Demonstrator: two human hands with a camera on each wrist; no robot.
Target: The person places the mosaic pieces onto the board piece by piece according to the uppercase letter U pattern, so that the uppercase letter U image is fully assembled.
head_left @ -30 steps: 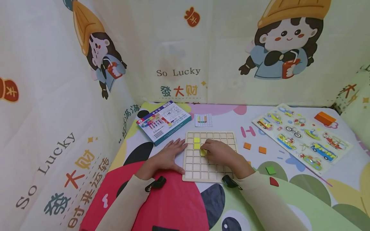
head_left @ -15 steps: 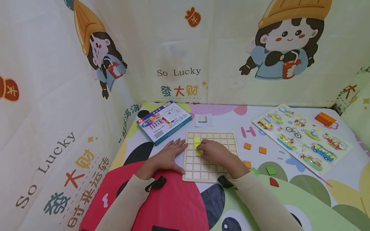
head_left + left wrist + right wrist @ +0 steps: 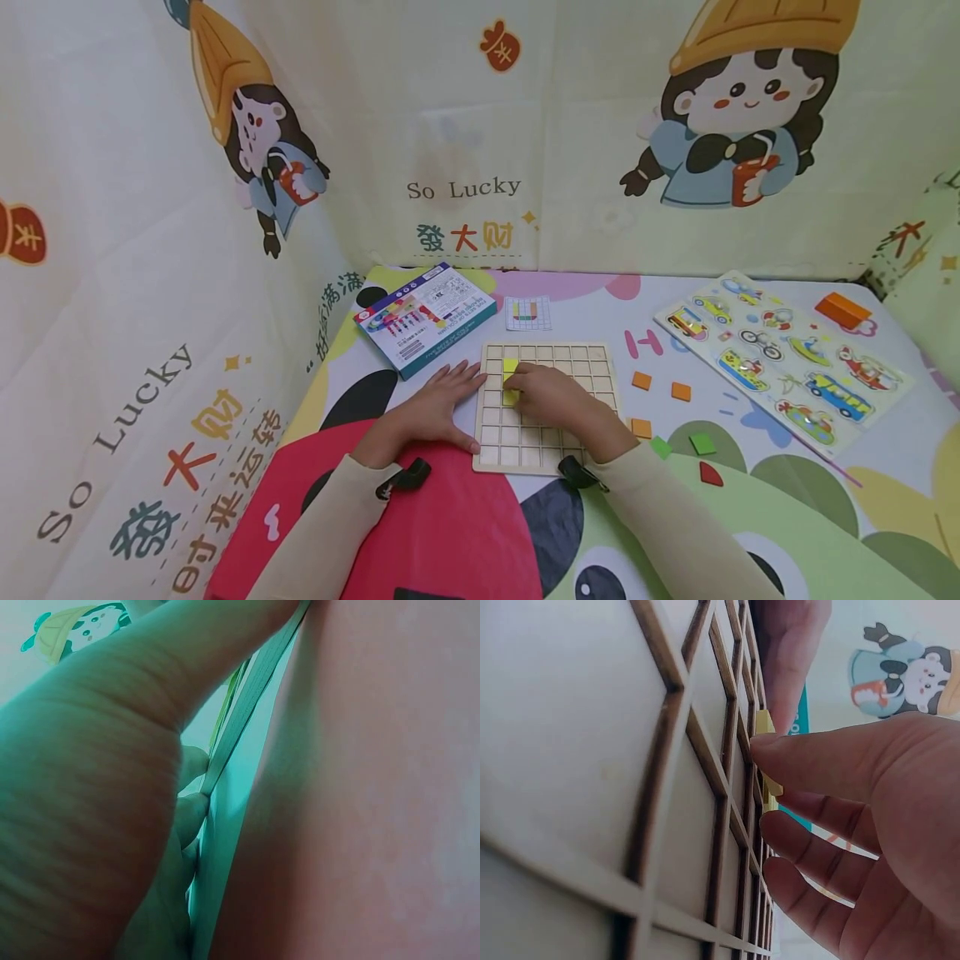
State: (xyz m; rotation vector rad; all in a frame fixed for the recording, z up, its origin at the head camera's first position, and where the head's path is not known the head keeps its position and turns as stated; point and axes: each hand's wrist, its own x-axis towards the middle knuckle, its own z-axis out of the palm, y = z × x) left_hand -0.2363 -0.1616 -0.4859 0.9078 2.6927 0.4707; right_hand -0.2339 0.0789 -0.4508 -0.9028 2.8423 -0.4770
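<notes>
A wooden grid board (image 3: pixel 517 457) lies on the table in front of me. My left hand (image 3: pixel 435 408) rests beside it with fingers spread, the thumb and fingertips touching its left edge. Over the board's left half, my right hand (image 3: pixel 566 406) pinches a yellow square tile (image 3: pixel 771 780) between thumb and index finger. That tile sits tilted at a grid cell in the right wrist view. Just above it in the same column, more yellow tile (image 3: pixel 510 365) surface shows, partly covered by the right fingers.
Orange tiles (image 3: pixel 681 392), green tiles (image 3: pixel 702 443) and a red quarter-round piece (image 3: pixel 711 473) lie right of the board. Behind it are a pattern card (image 3: pixel 528 313) and a flat box (image 3: pixel 427 317). A vehicle picture board (image 3: pixel 780 354) and an orange block (image 3: pixel 843 309) occupy the far right.
My right hand has shifted slightly left with the yellow tile, bringing it under the column of yellow tiles. The left hand has stayed in place.
</notes>
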